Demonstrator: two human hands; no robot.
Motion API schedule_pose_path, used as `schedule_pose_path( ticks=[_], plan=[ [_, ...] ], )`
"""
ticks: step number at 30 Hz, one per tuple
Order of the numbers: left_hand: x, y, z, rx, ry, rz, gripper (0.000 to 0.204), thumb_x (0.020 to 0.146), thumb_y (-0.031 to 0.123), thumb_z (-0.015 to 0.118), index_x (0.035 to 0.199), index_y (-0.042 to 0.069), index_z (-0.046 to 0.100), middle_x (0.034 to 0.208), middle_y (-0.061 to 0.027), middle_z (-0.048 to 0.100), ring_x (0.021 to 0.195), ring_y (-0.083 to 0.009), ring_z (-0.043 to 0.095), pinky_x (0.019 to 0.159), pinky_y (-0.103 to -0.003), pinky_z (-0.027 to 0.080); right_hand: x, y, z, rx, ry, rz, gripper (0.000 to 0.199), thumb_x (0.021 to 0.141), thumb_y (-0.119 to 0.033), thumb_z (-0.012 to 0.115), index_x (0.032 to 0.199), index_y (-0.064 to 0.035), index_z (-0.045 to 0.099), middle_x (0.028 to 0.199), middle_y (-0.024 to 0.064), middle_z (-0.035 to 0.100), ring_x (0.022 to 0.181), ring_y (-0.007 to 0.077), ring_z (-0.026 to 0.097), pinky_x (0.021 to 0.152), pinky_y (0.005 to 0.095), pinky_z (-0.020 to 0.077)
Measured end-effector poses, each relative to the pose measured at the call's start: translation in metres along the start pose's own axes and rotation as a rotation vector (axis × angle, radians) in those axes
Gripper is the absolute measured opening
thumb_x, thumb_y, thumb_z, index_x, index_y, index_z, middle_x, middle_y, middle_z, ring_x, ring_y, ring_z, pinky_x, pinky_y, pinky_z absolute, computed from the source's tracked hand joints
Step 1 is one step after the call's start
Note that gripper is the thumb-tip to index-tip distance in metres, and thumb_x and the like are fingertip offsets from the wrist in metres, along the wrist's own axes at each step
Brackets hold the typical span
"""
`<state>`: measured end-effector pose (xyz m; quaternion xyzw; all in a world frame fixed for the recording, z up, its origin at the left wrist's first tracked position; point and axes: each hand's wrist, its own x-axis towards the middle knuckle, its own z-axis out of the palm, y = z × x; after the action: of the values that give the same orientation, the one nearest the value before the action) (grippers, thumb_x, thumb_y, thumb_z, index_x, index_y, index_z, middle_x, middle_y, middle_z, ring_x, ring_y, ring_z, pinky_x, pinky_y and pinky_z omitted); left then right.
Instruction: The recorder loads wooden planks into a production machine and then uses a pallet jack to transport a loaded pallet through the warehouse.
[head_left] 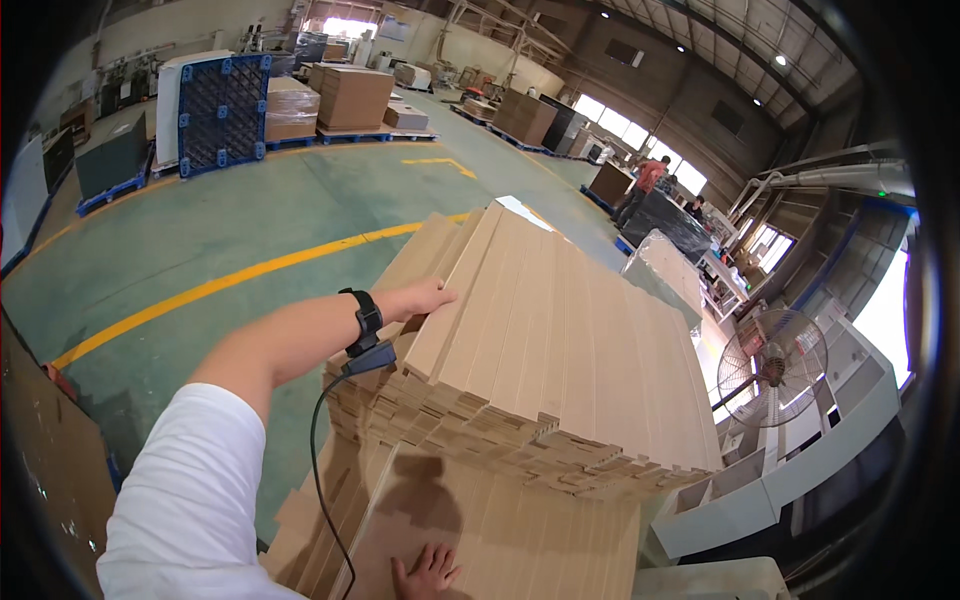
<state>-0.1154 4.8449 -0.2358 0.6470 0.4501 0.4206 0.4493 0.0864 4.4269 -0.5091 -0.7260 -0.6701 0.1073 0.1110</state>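
Before me is a tall stack of long, flat brown cardboard pieces [570, 340], laid side by side in several layers. My left hand [425, 297] reaches to the left part of the stack, with its fingers closed on the edge of one cardboard piece [467, 285]. A black strap with a small device [367, 325] and a cable is round my left wrist. Lower and nearer, my right hand [428, 573] lies with fingers spread on the flat top of a lower cardboard stack [510, 530]. It holds nothing.
A green floor [300, 210] with yellow lines lies to the left. Pallets of boxes [357, 98] and an upright blue pallet [223, 115] stand beyond it. On the right are a large fan [772, 365] and grey-white panels [720, 515]. A person [650, 180] stands far off.
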Motion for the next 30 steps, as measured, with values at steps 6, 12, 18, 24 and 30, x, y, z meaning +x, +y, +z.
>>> schedule_pose_path(
  ticks=[6,12,18,24,30],
  plan=[
    [-0.005,0.028,0.003,0.418,-0.267,-0.320,0.041,0.091,0.037,0.046,0.105,0.000,0.055,0.093,-0.0129,0.061,0.081,-0.0197,0.056,0.072,-0.034,0.045,0.001,0.001,0.001,-0.064,0.196,-0.017,0.076,0.077,-0.056,0.055,0.131,-0.0051,0.039,0.137,0.0176,0.036,0.129,0.0353,0.028,0.102,0.0586,0.0208],
    [-0.004,-0.048,0.028,0.720,-0.312,0.582,0.012,0.076,0.009,0.044,0.076,0.001,0.053,0.075,-0.0163,0.053,0.072,-0.0298,0.049,0.067,-0.043,0.040,-0.005,0.032,0.041,0.007,0.225,-0.026,0.077,0.071,-0.057,0.060,0.125,-0.0045,0.044,0.131,0.0185,0.039,0.127,0.0366,0.030,0.100,0.0606,0.0184],
    [-0.070,-0.047,0.037,0.567,0.276,0.615,0.043,0.088,0.024,0.054,0.126,0.007,0.043,0.074,-0.0109,0.058,0.065,-0.0204,0.053,0.063,-0.031,0.046,-0.023,0.063,0.019,0.183,0.153,-0.111,0.069,0.074,-0.055,0.059,0.123,-0.0081,0.046,0.133,0.0147,0.039,0.129,0.0333,0.028,0.103,0.0547,0.0195],
    [-0.303,0.108,0.248,-0.085,-0.628,-0.052,0.046,0.087,0.028,0.058,0.125,0.005,0.044,0.058,0.0034,0.043,0.041,-0.0035,0.038,0.034,-0.017,0.026,-0.084,0.139,0.005,0.445,0.269,0.043,0.061,0.079,-0.050,0.058,0.122,-0.0078,0.048,0.129,0.0135,0.044,0.127,0.0329,0.031,0.104,0.0509,0.0224],
    [-0.467,0.158,0.416,-0.183,-1.039,-0.215,0.035,0.088,0.022,0.056,0.117,0.004,0.050,0.060,0.0009,0.047,0.041,-0.0063,0.044,0.036,-0.018,0.034,-0.324,0.271,-0.008,1.060,0.372,0.640,0.053,0.082,-0.041,0.061,0.118,-0.0032,0.053,0.107,0.0112,0.061,0.097,0.0231,0.057,0.084,0.0327,0.0451]
  ],
)
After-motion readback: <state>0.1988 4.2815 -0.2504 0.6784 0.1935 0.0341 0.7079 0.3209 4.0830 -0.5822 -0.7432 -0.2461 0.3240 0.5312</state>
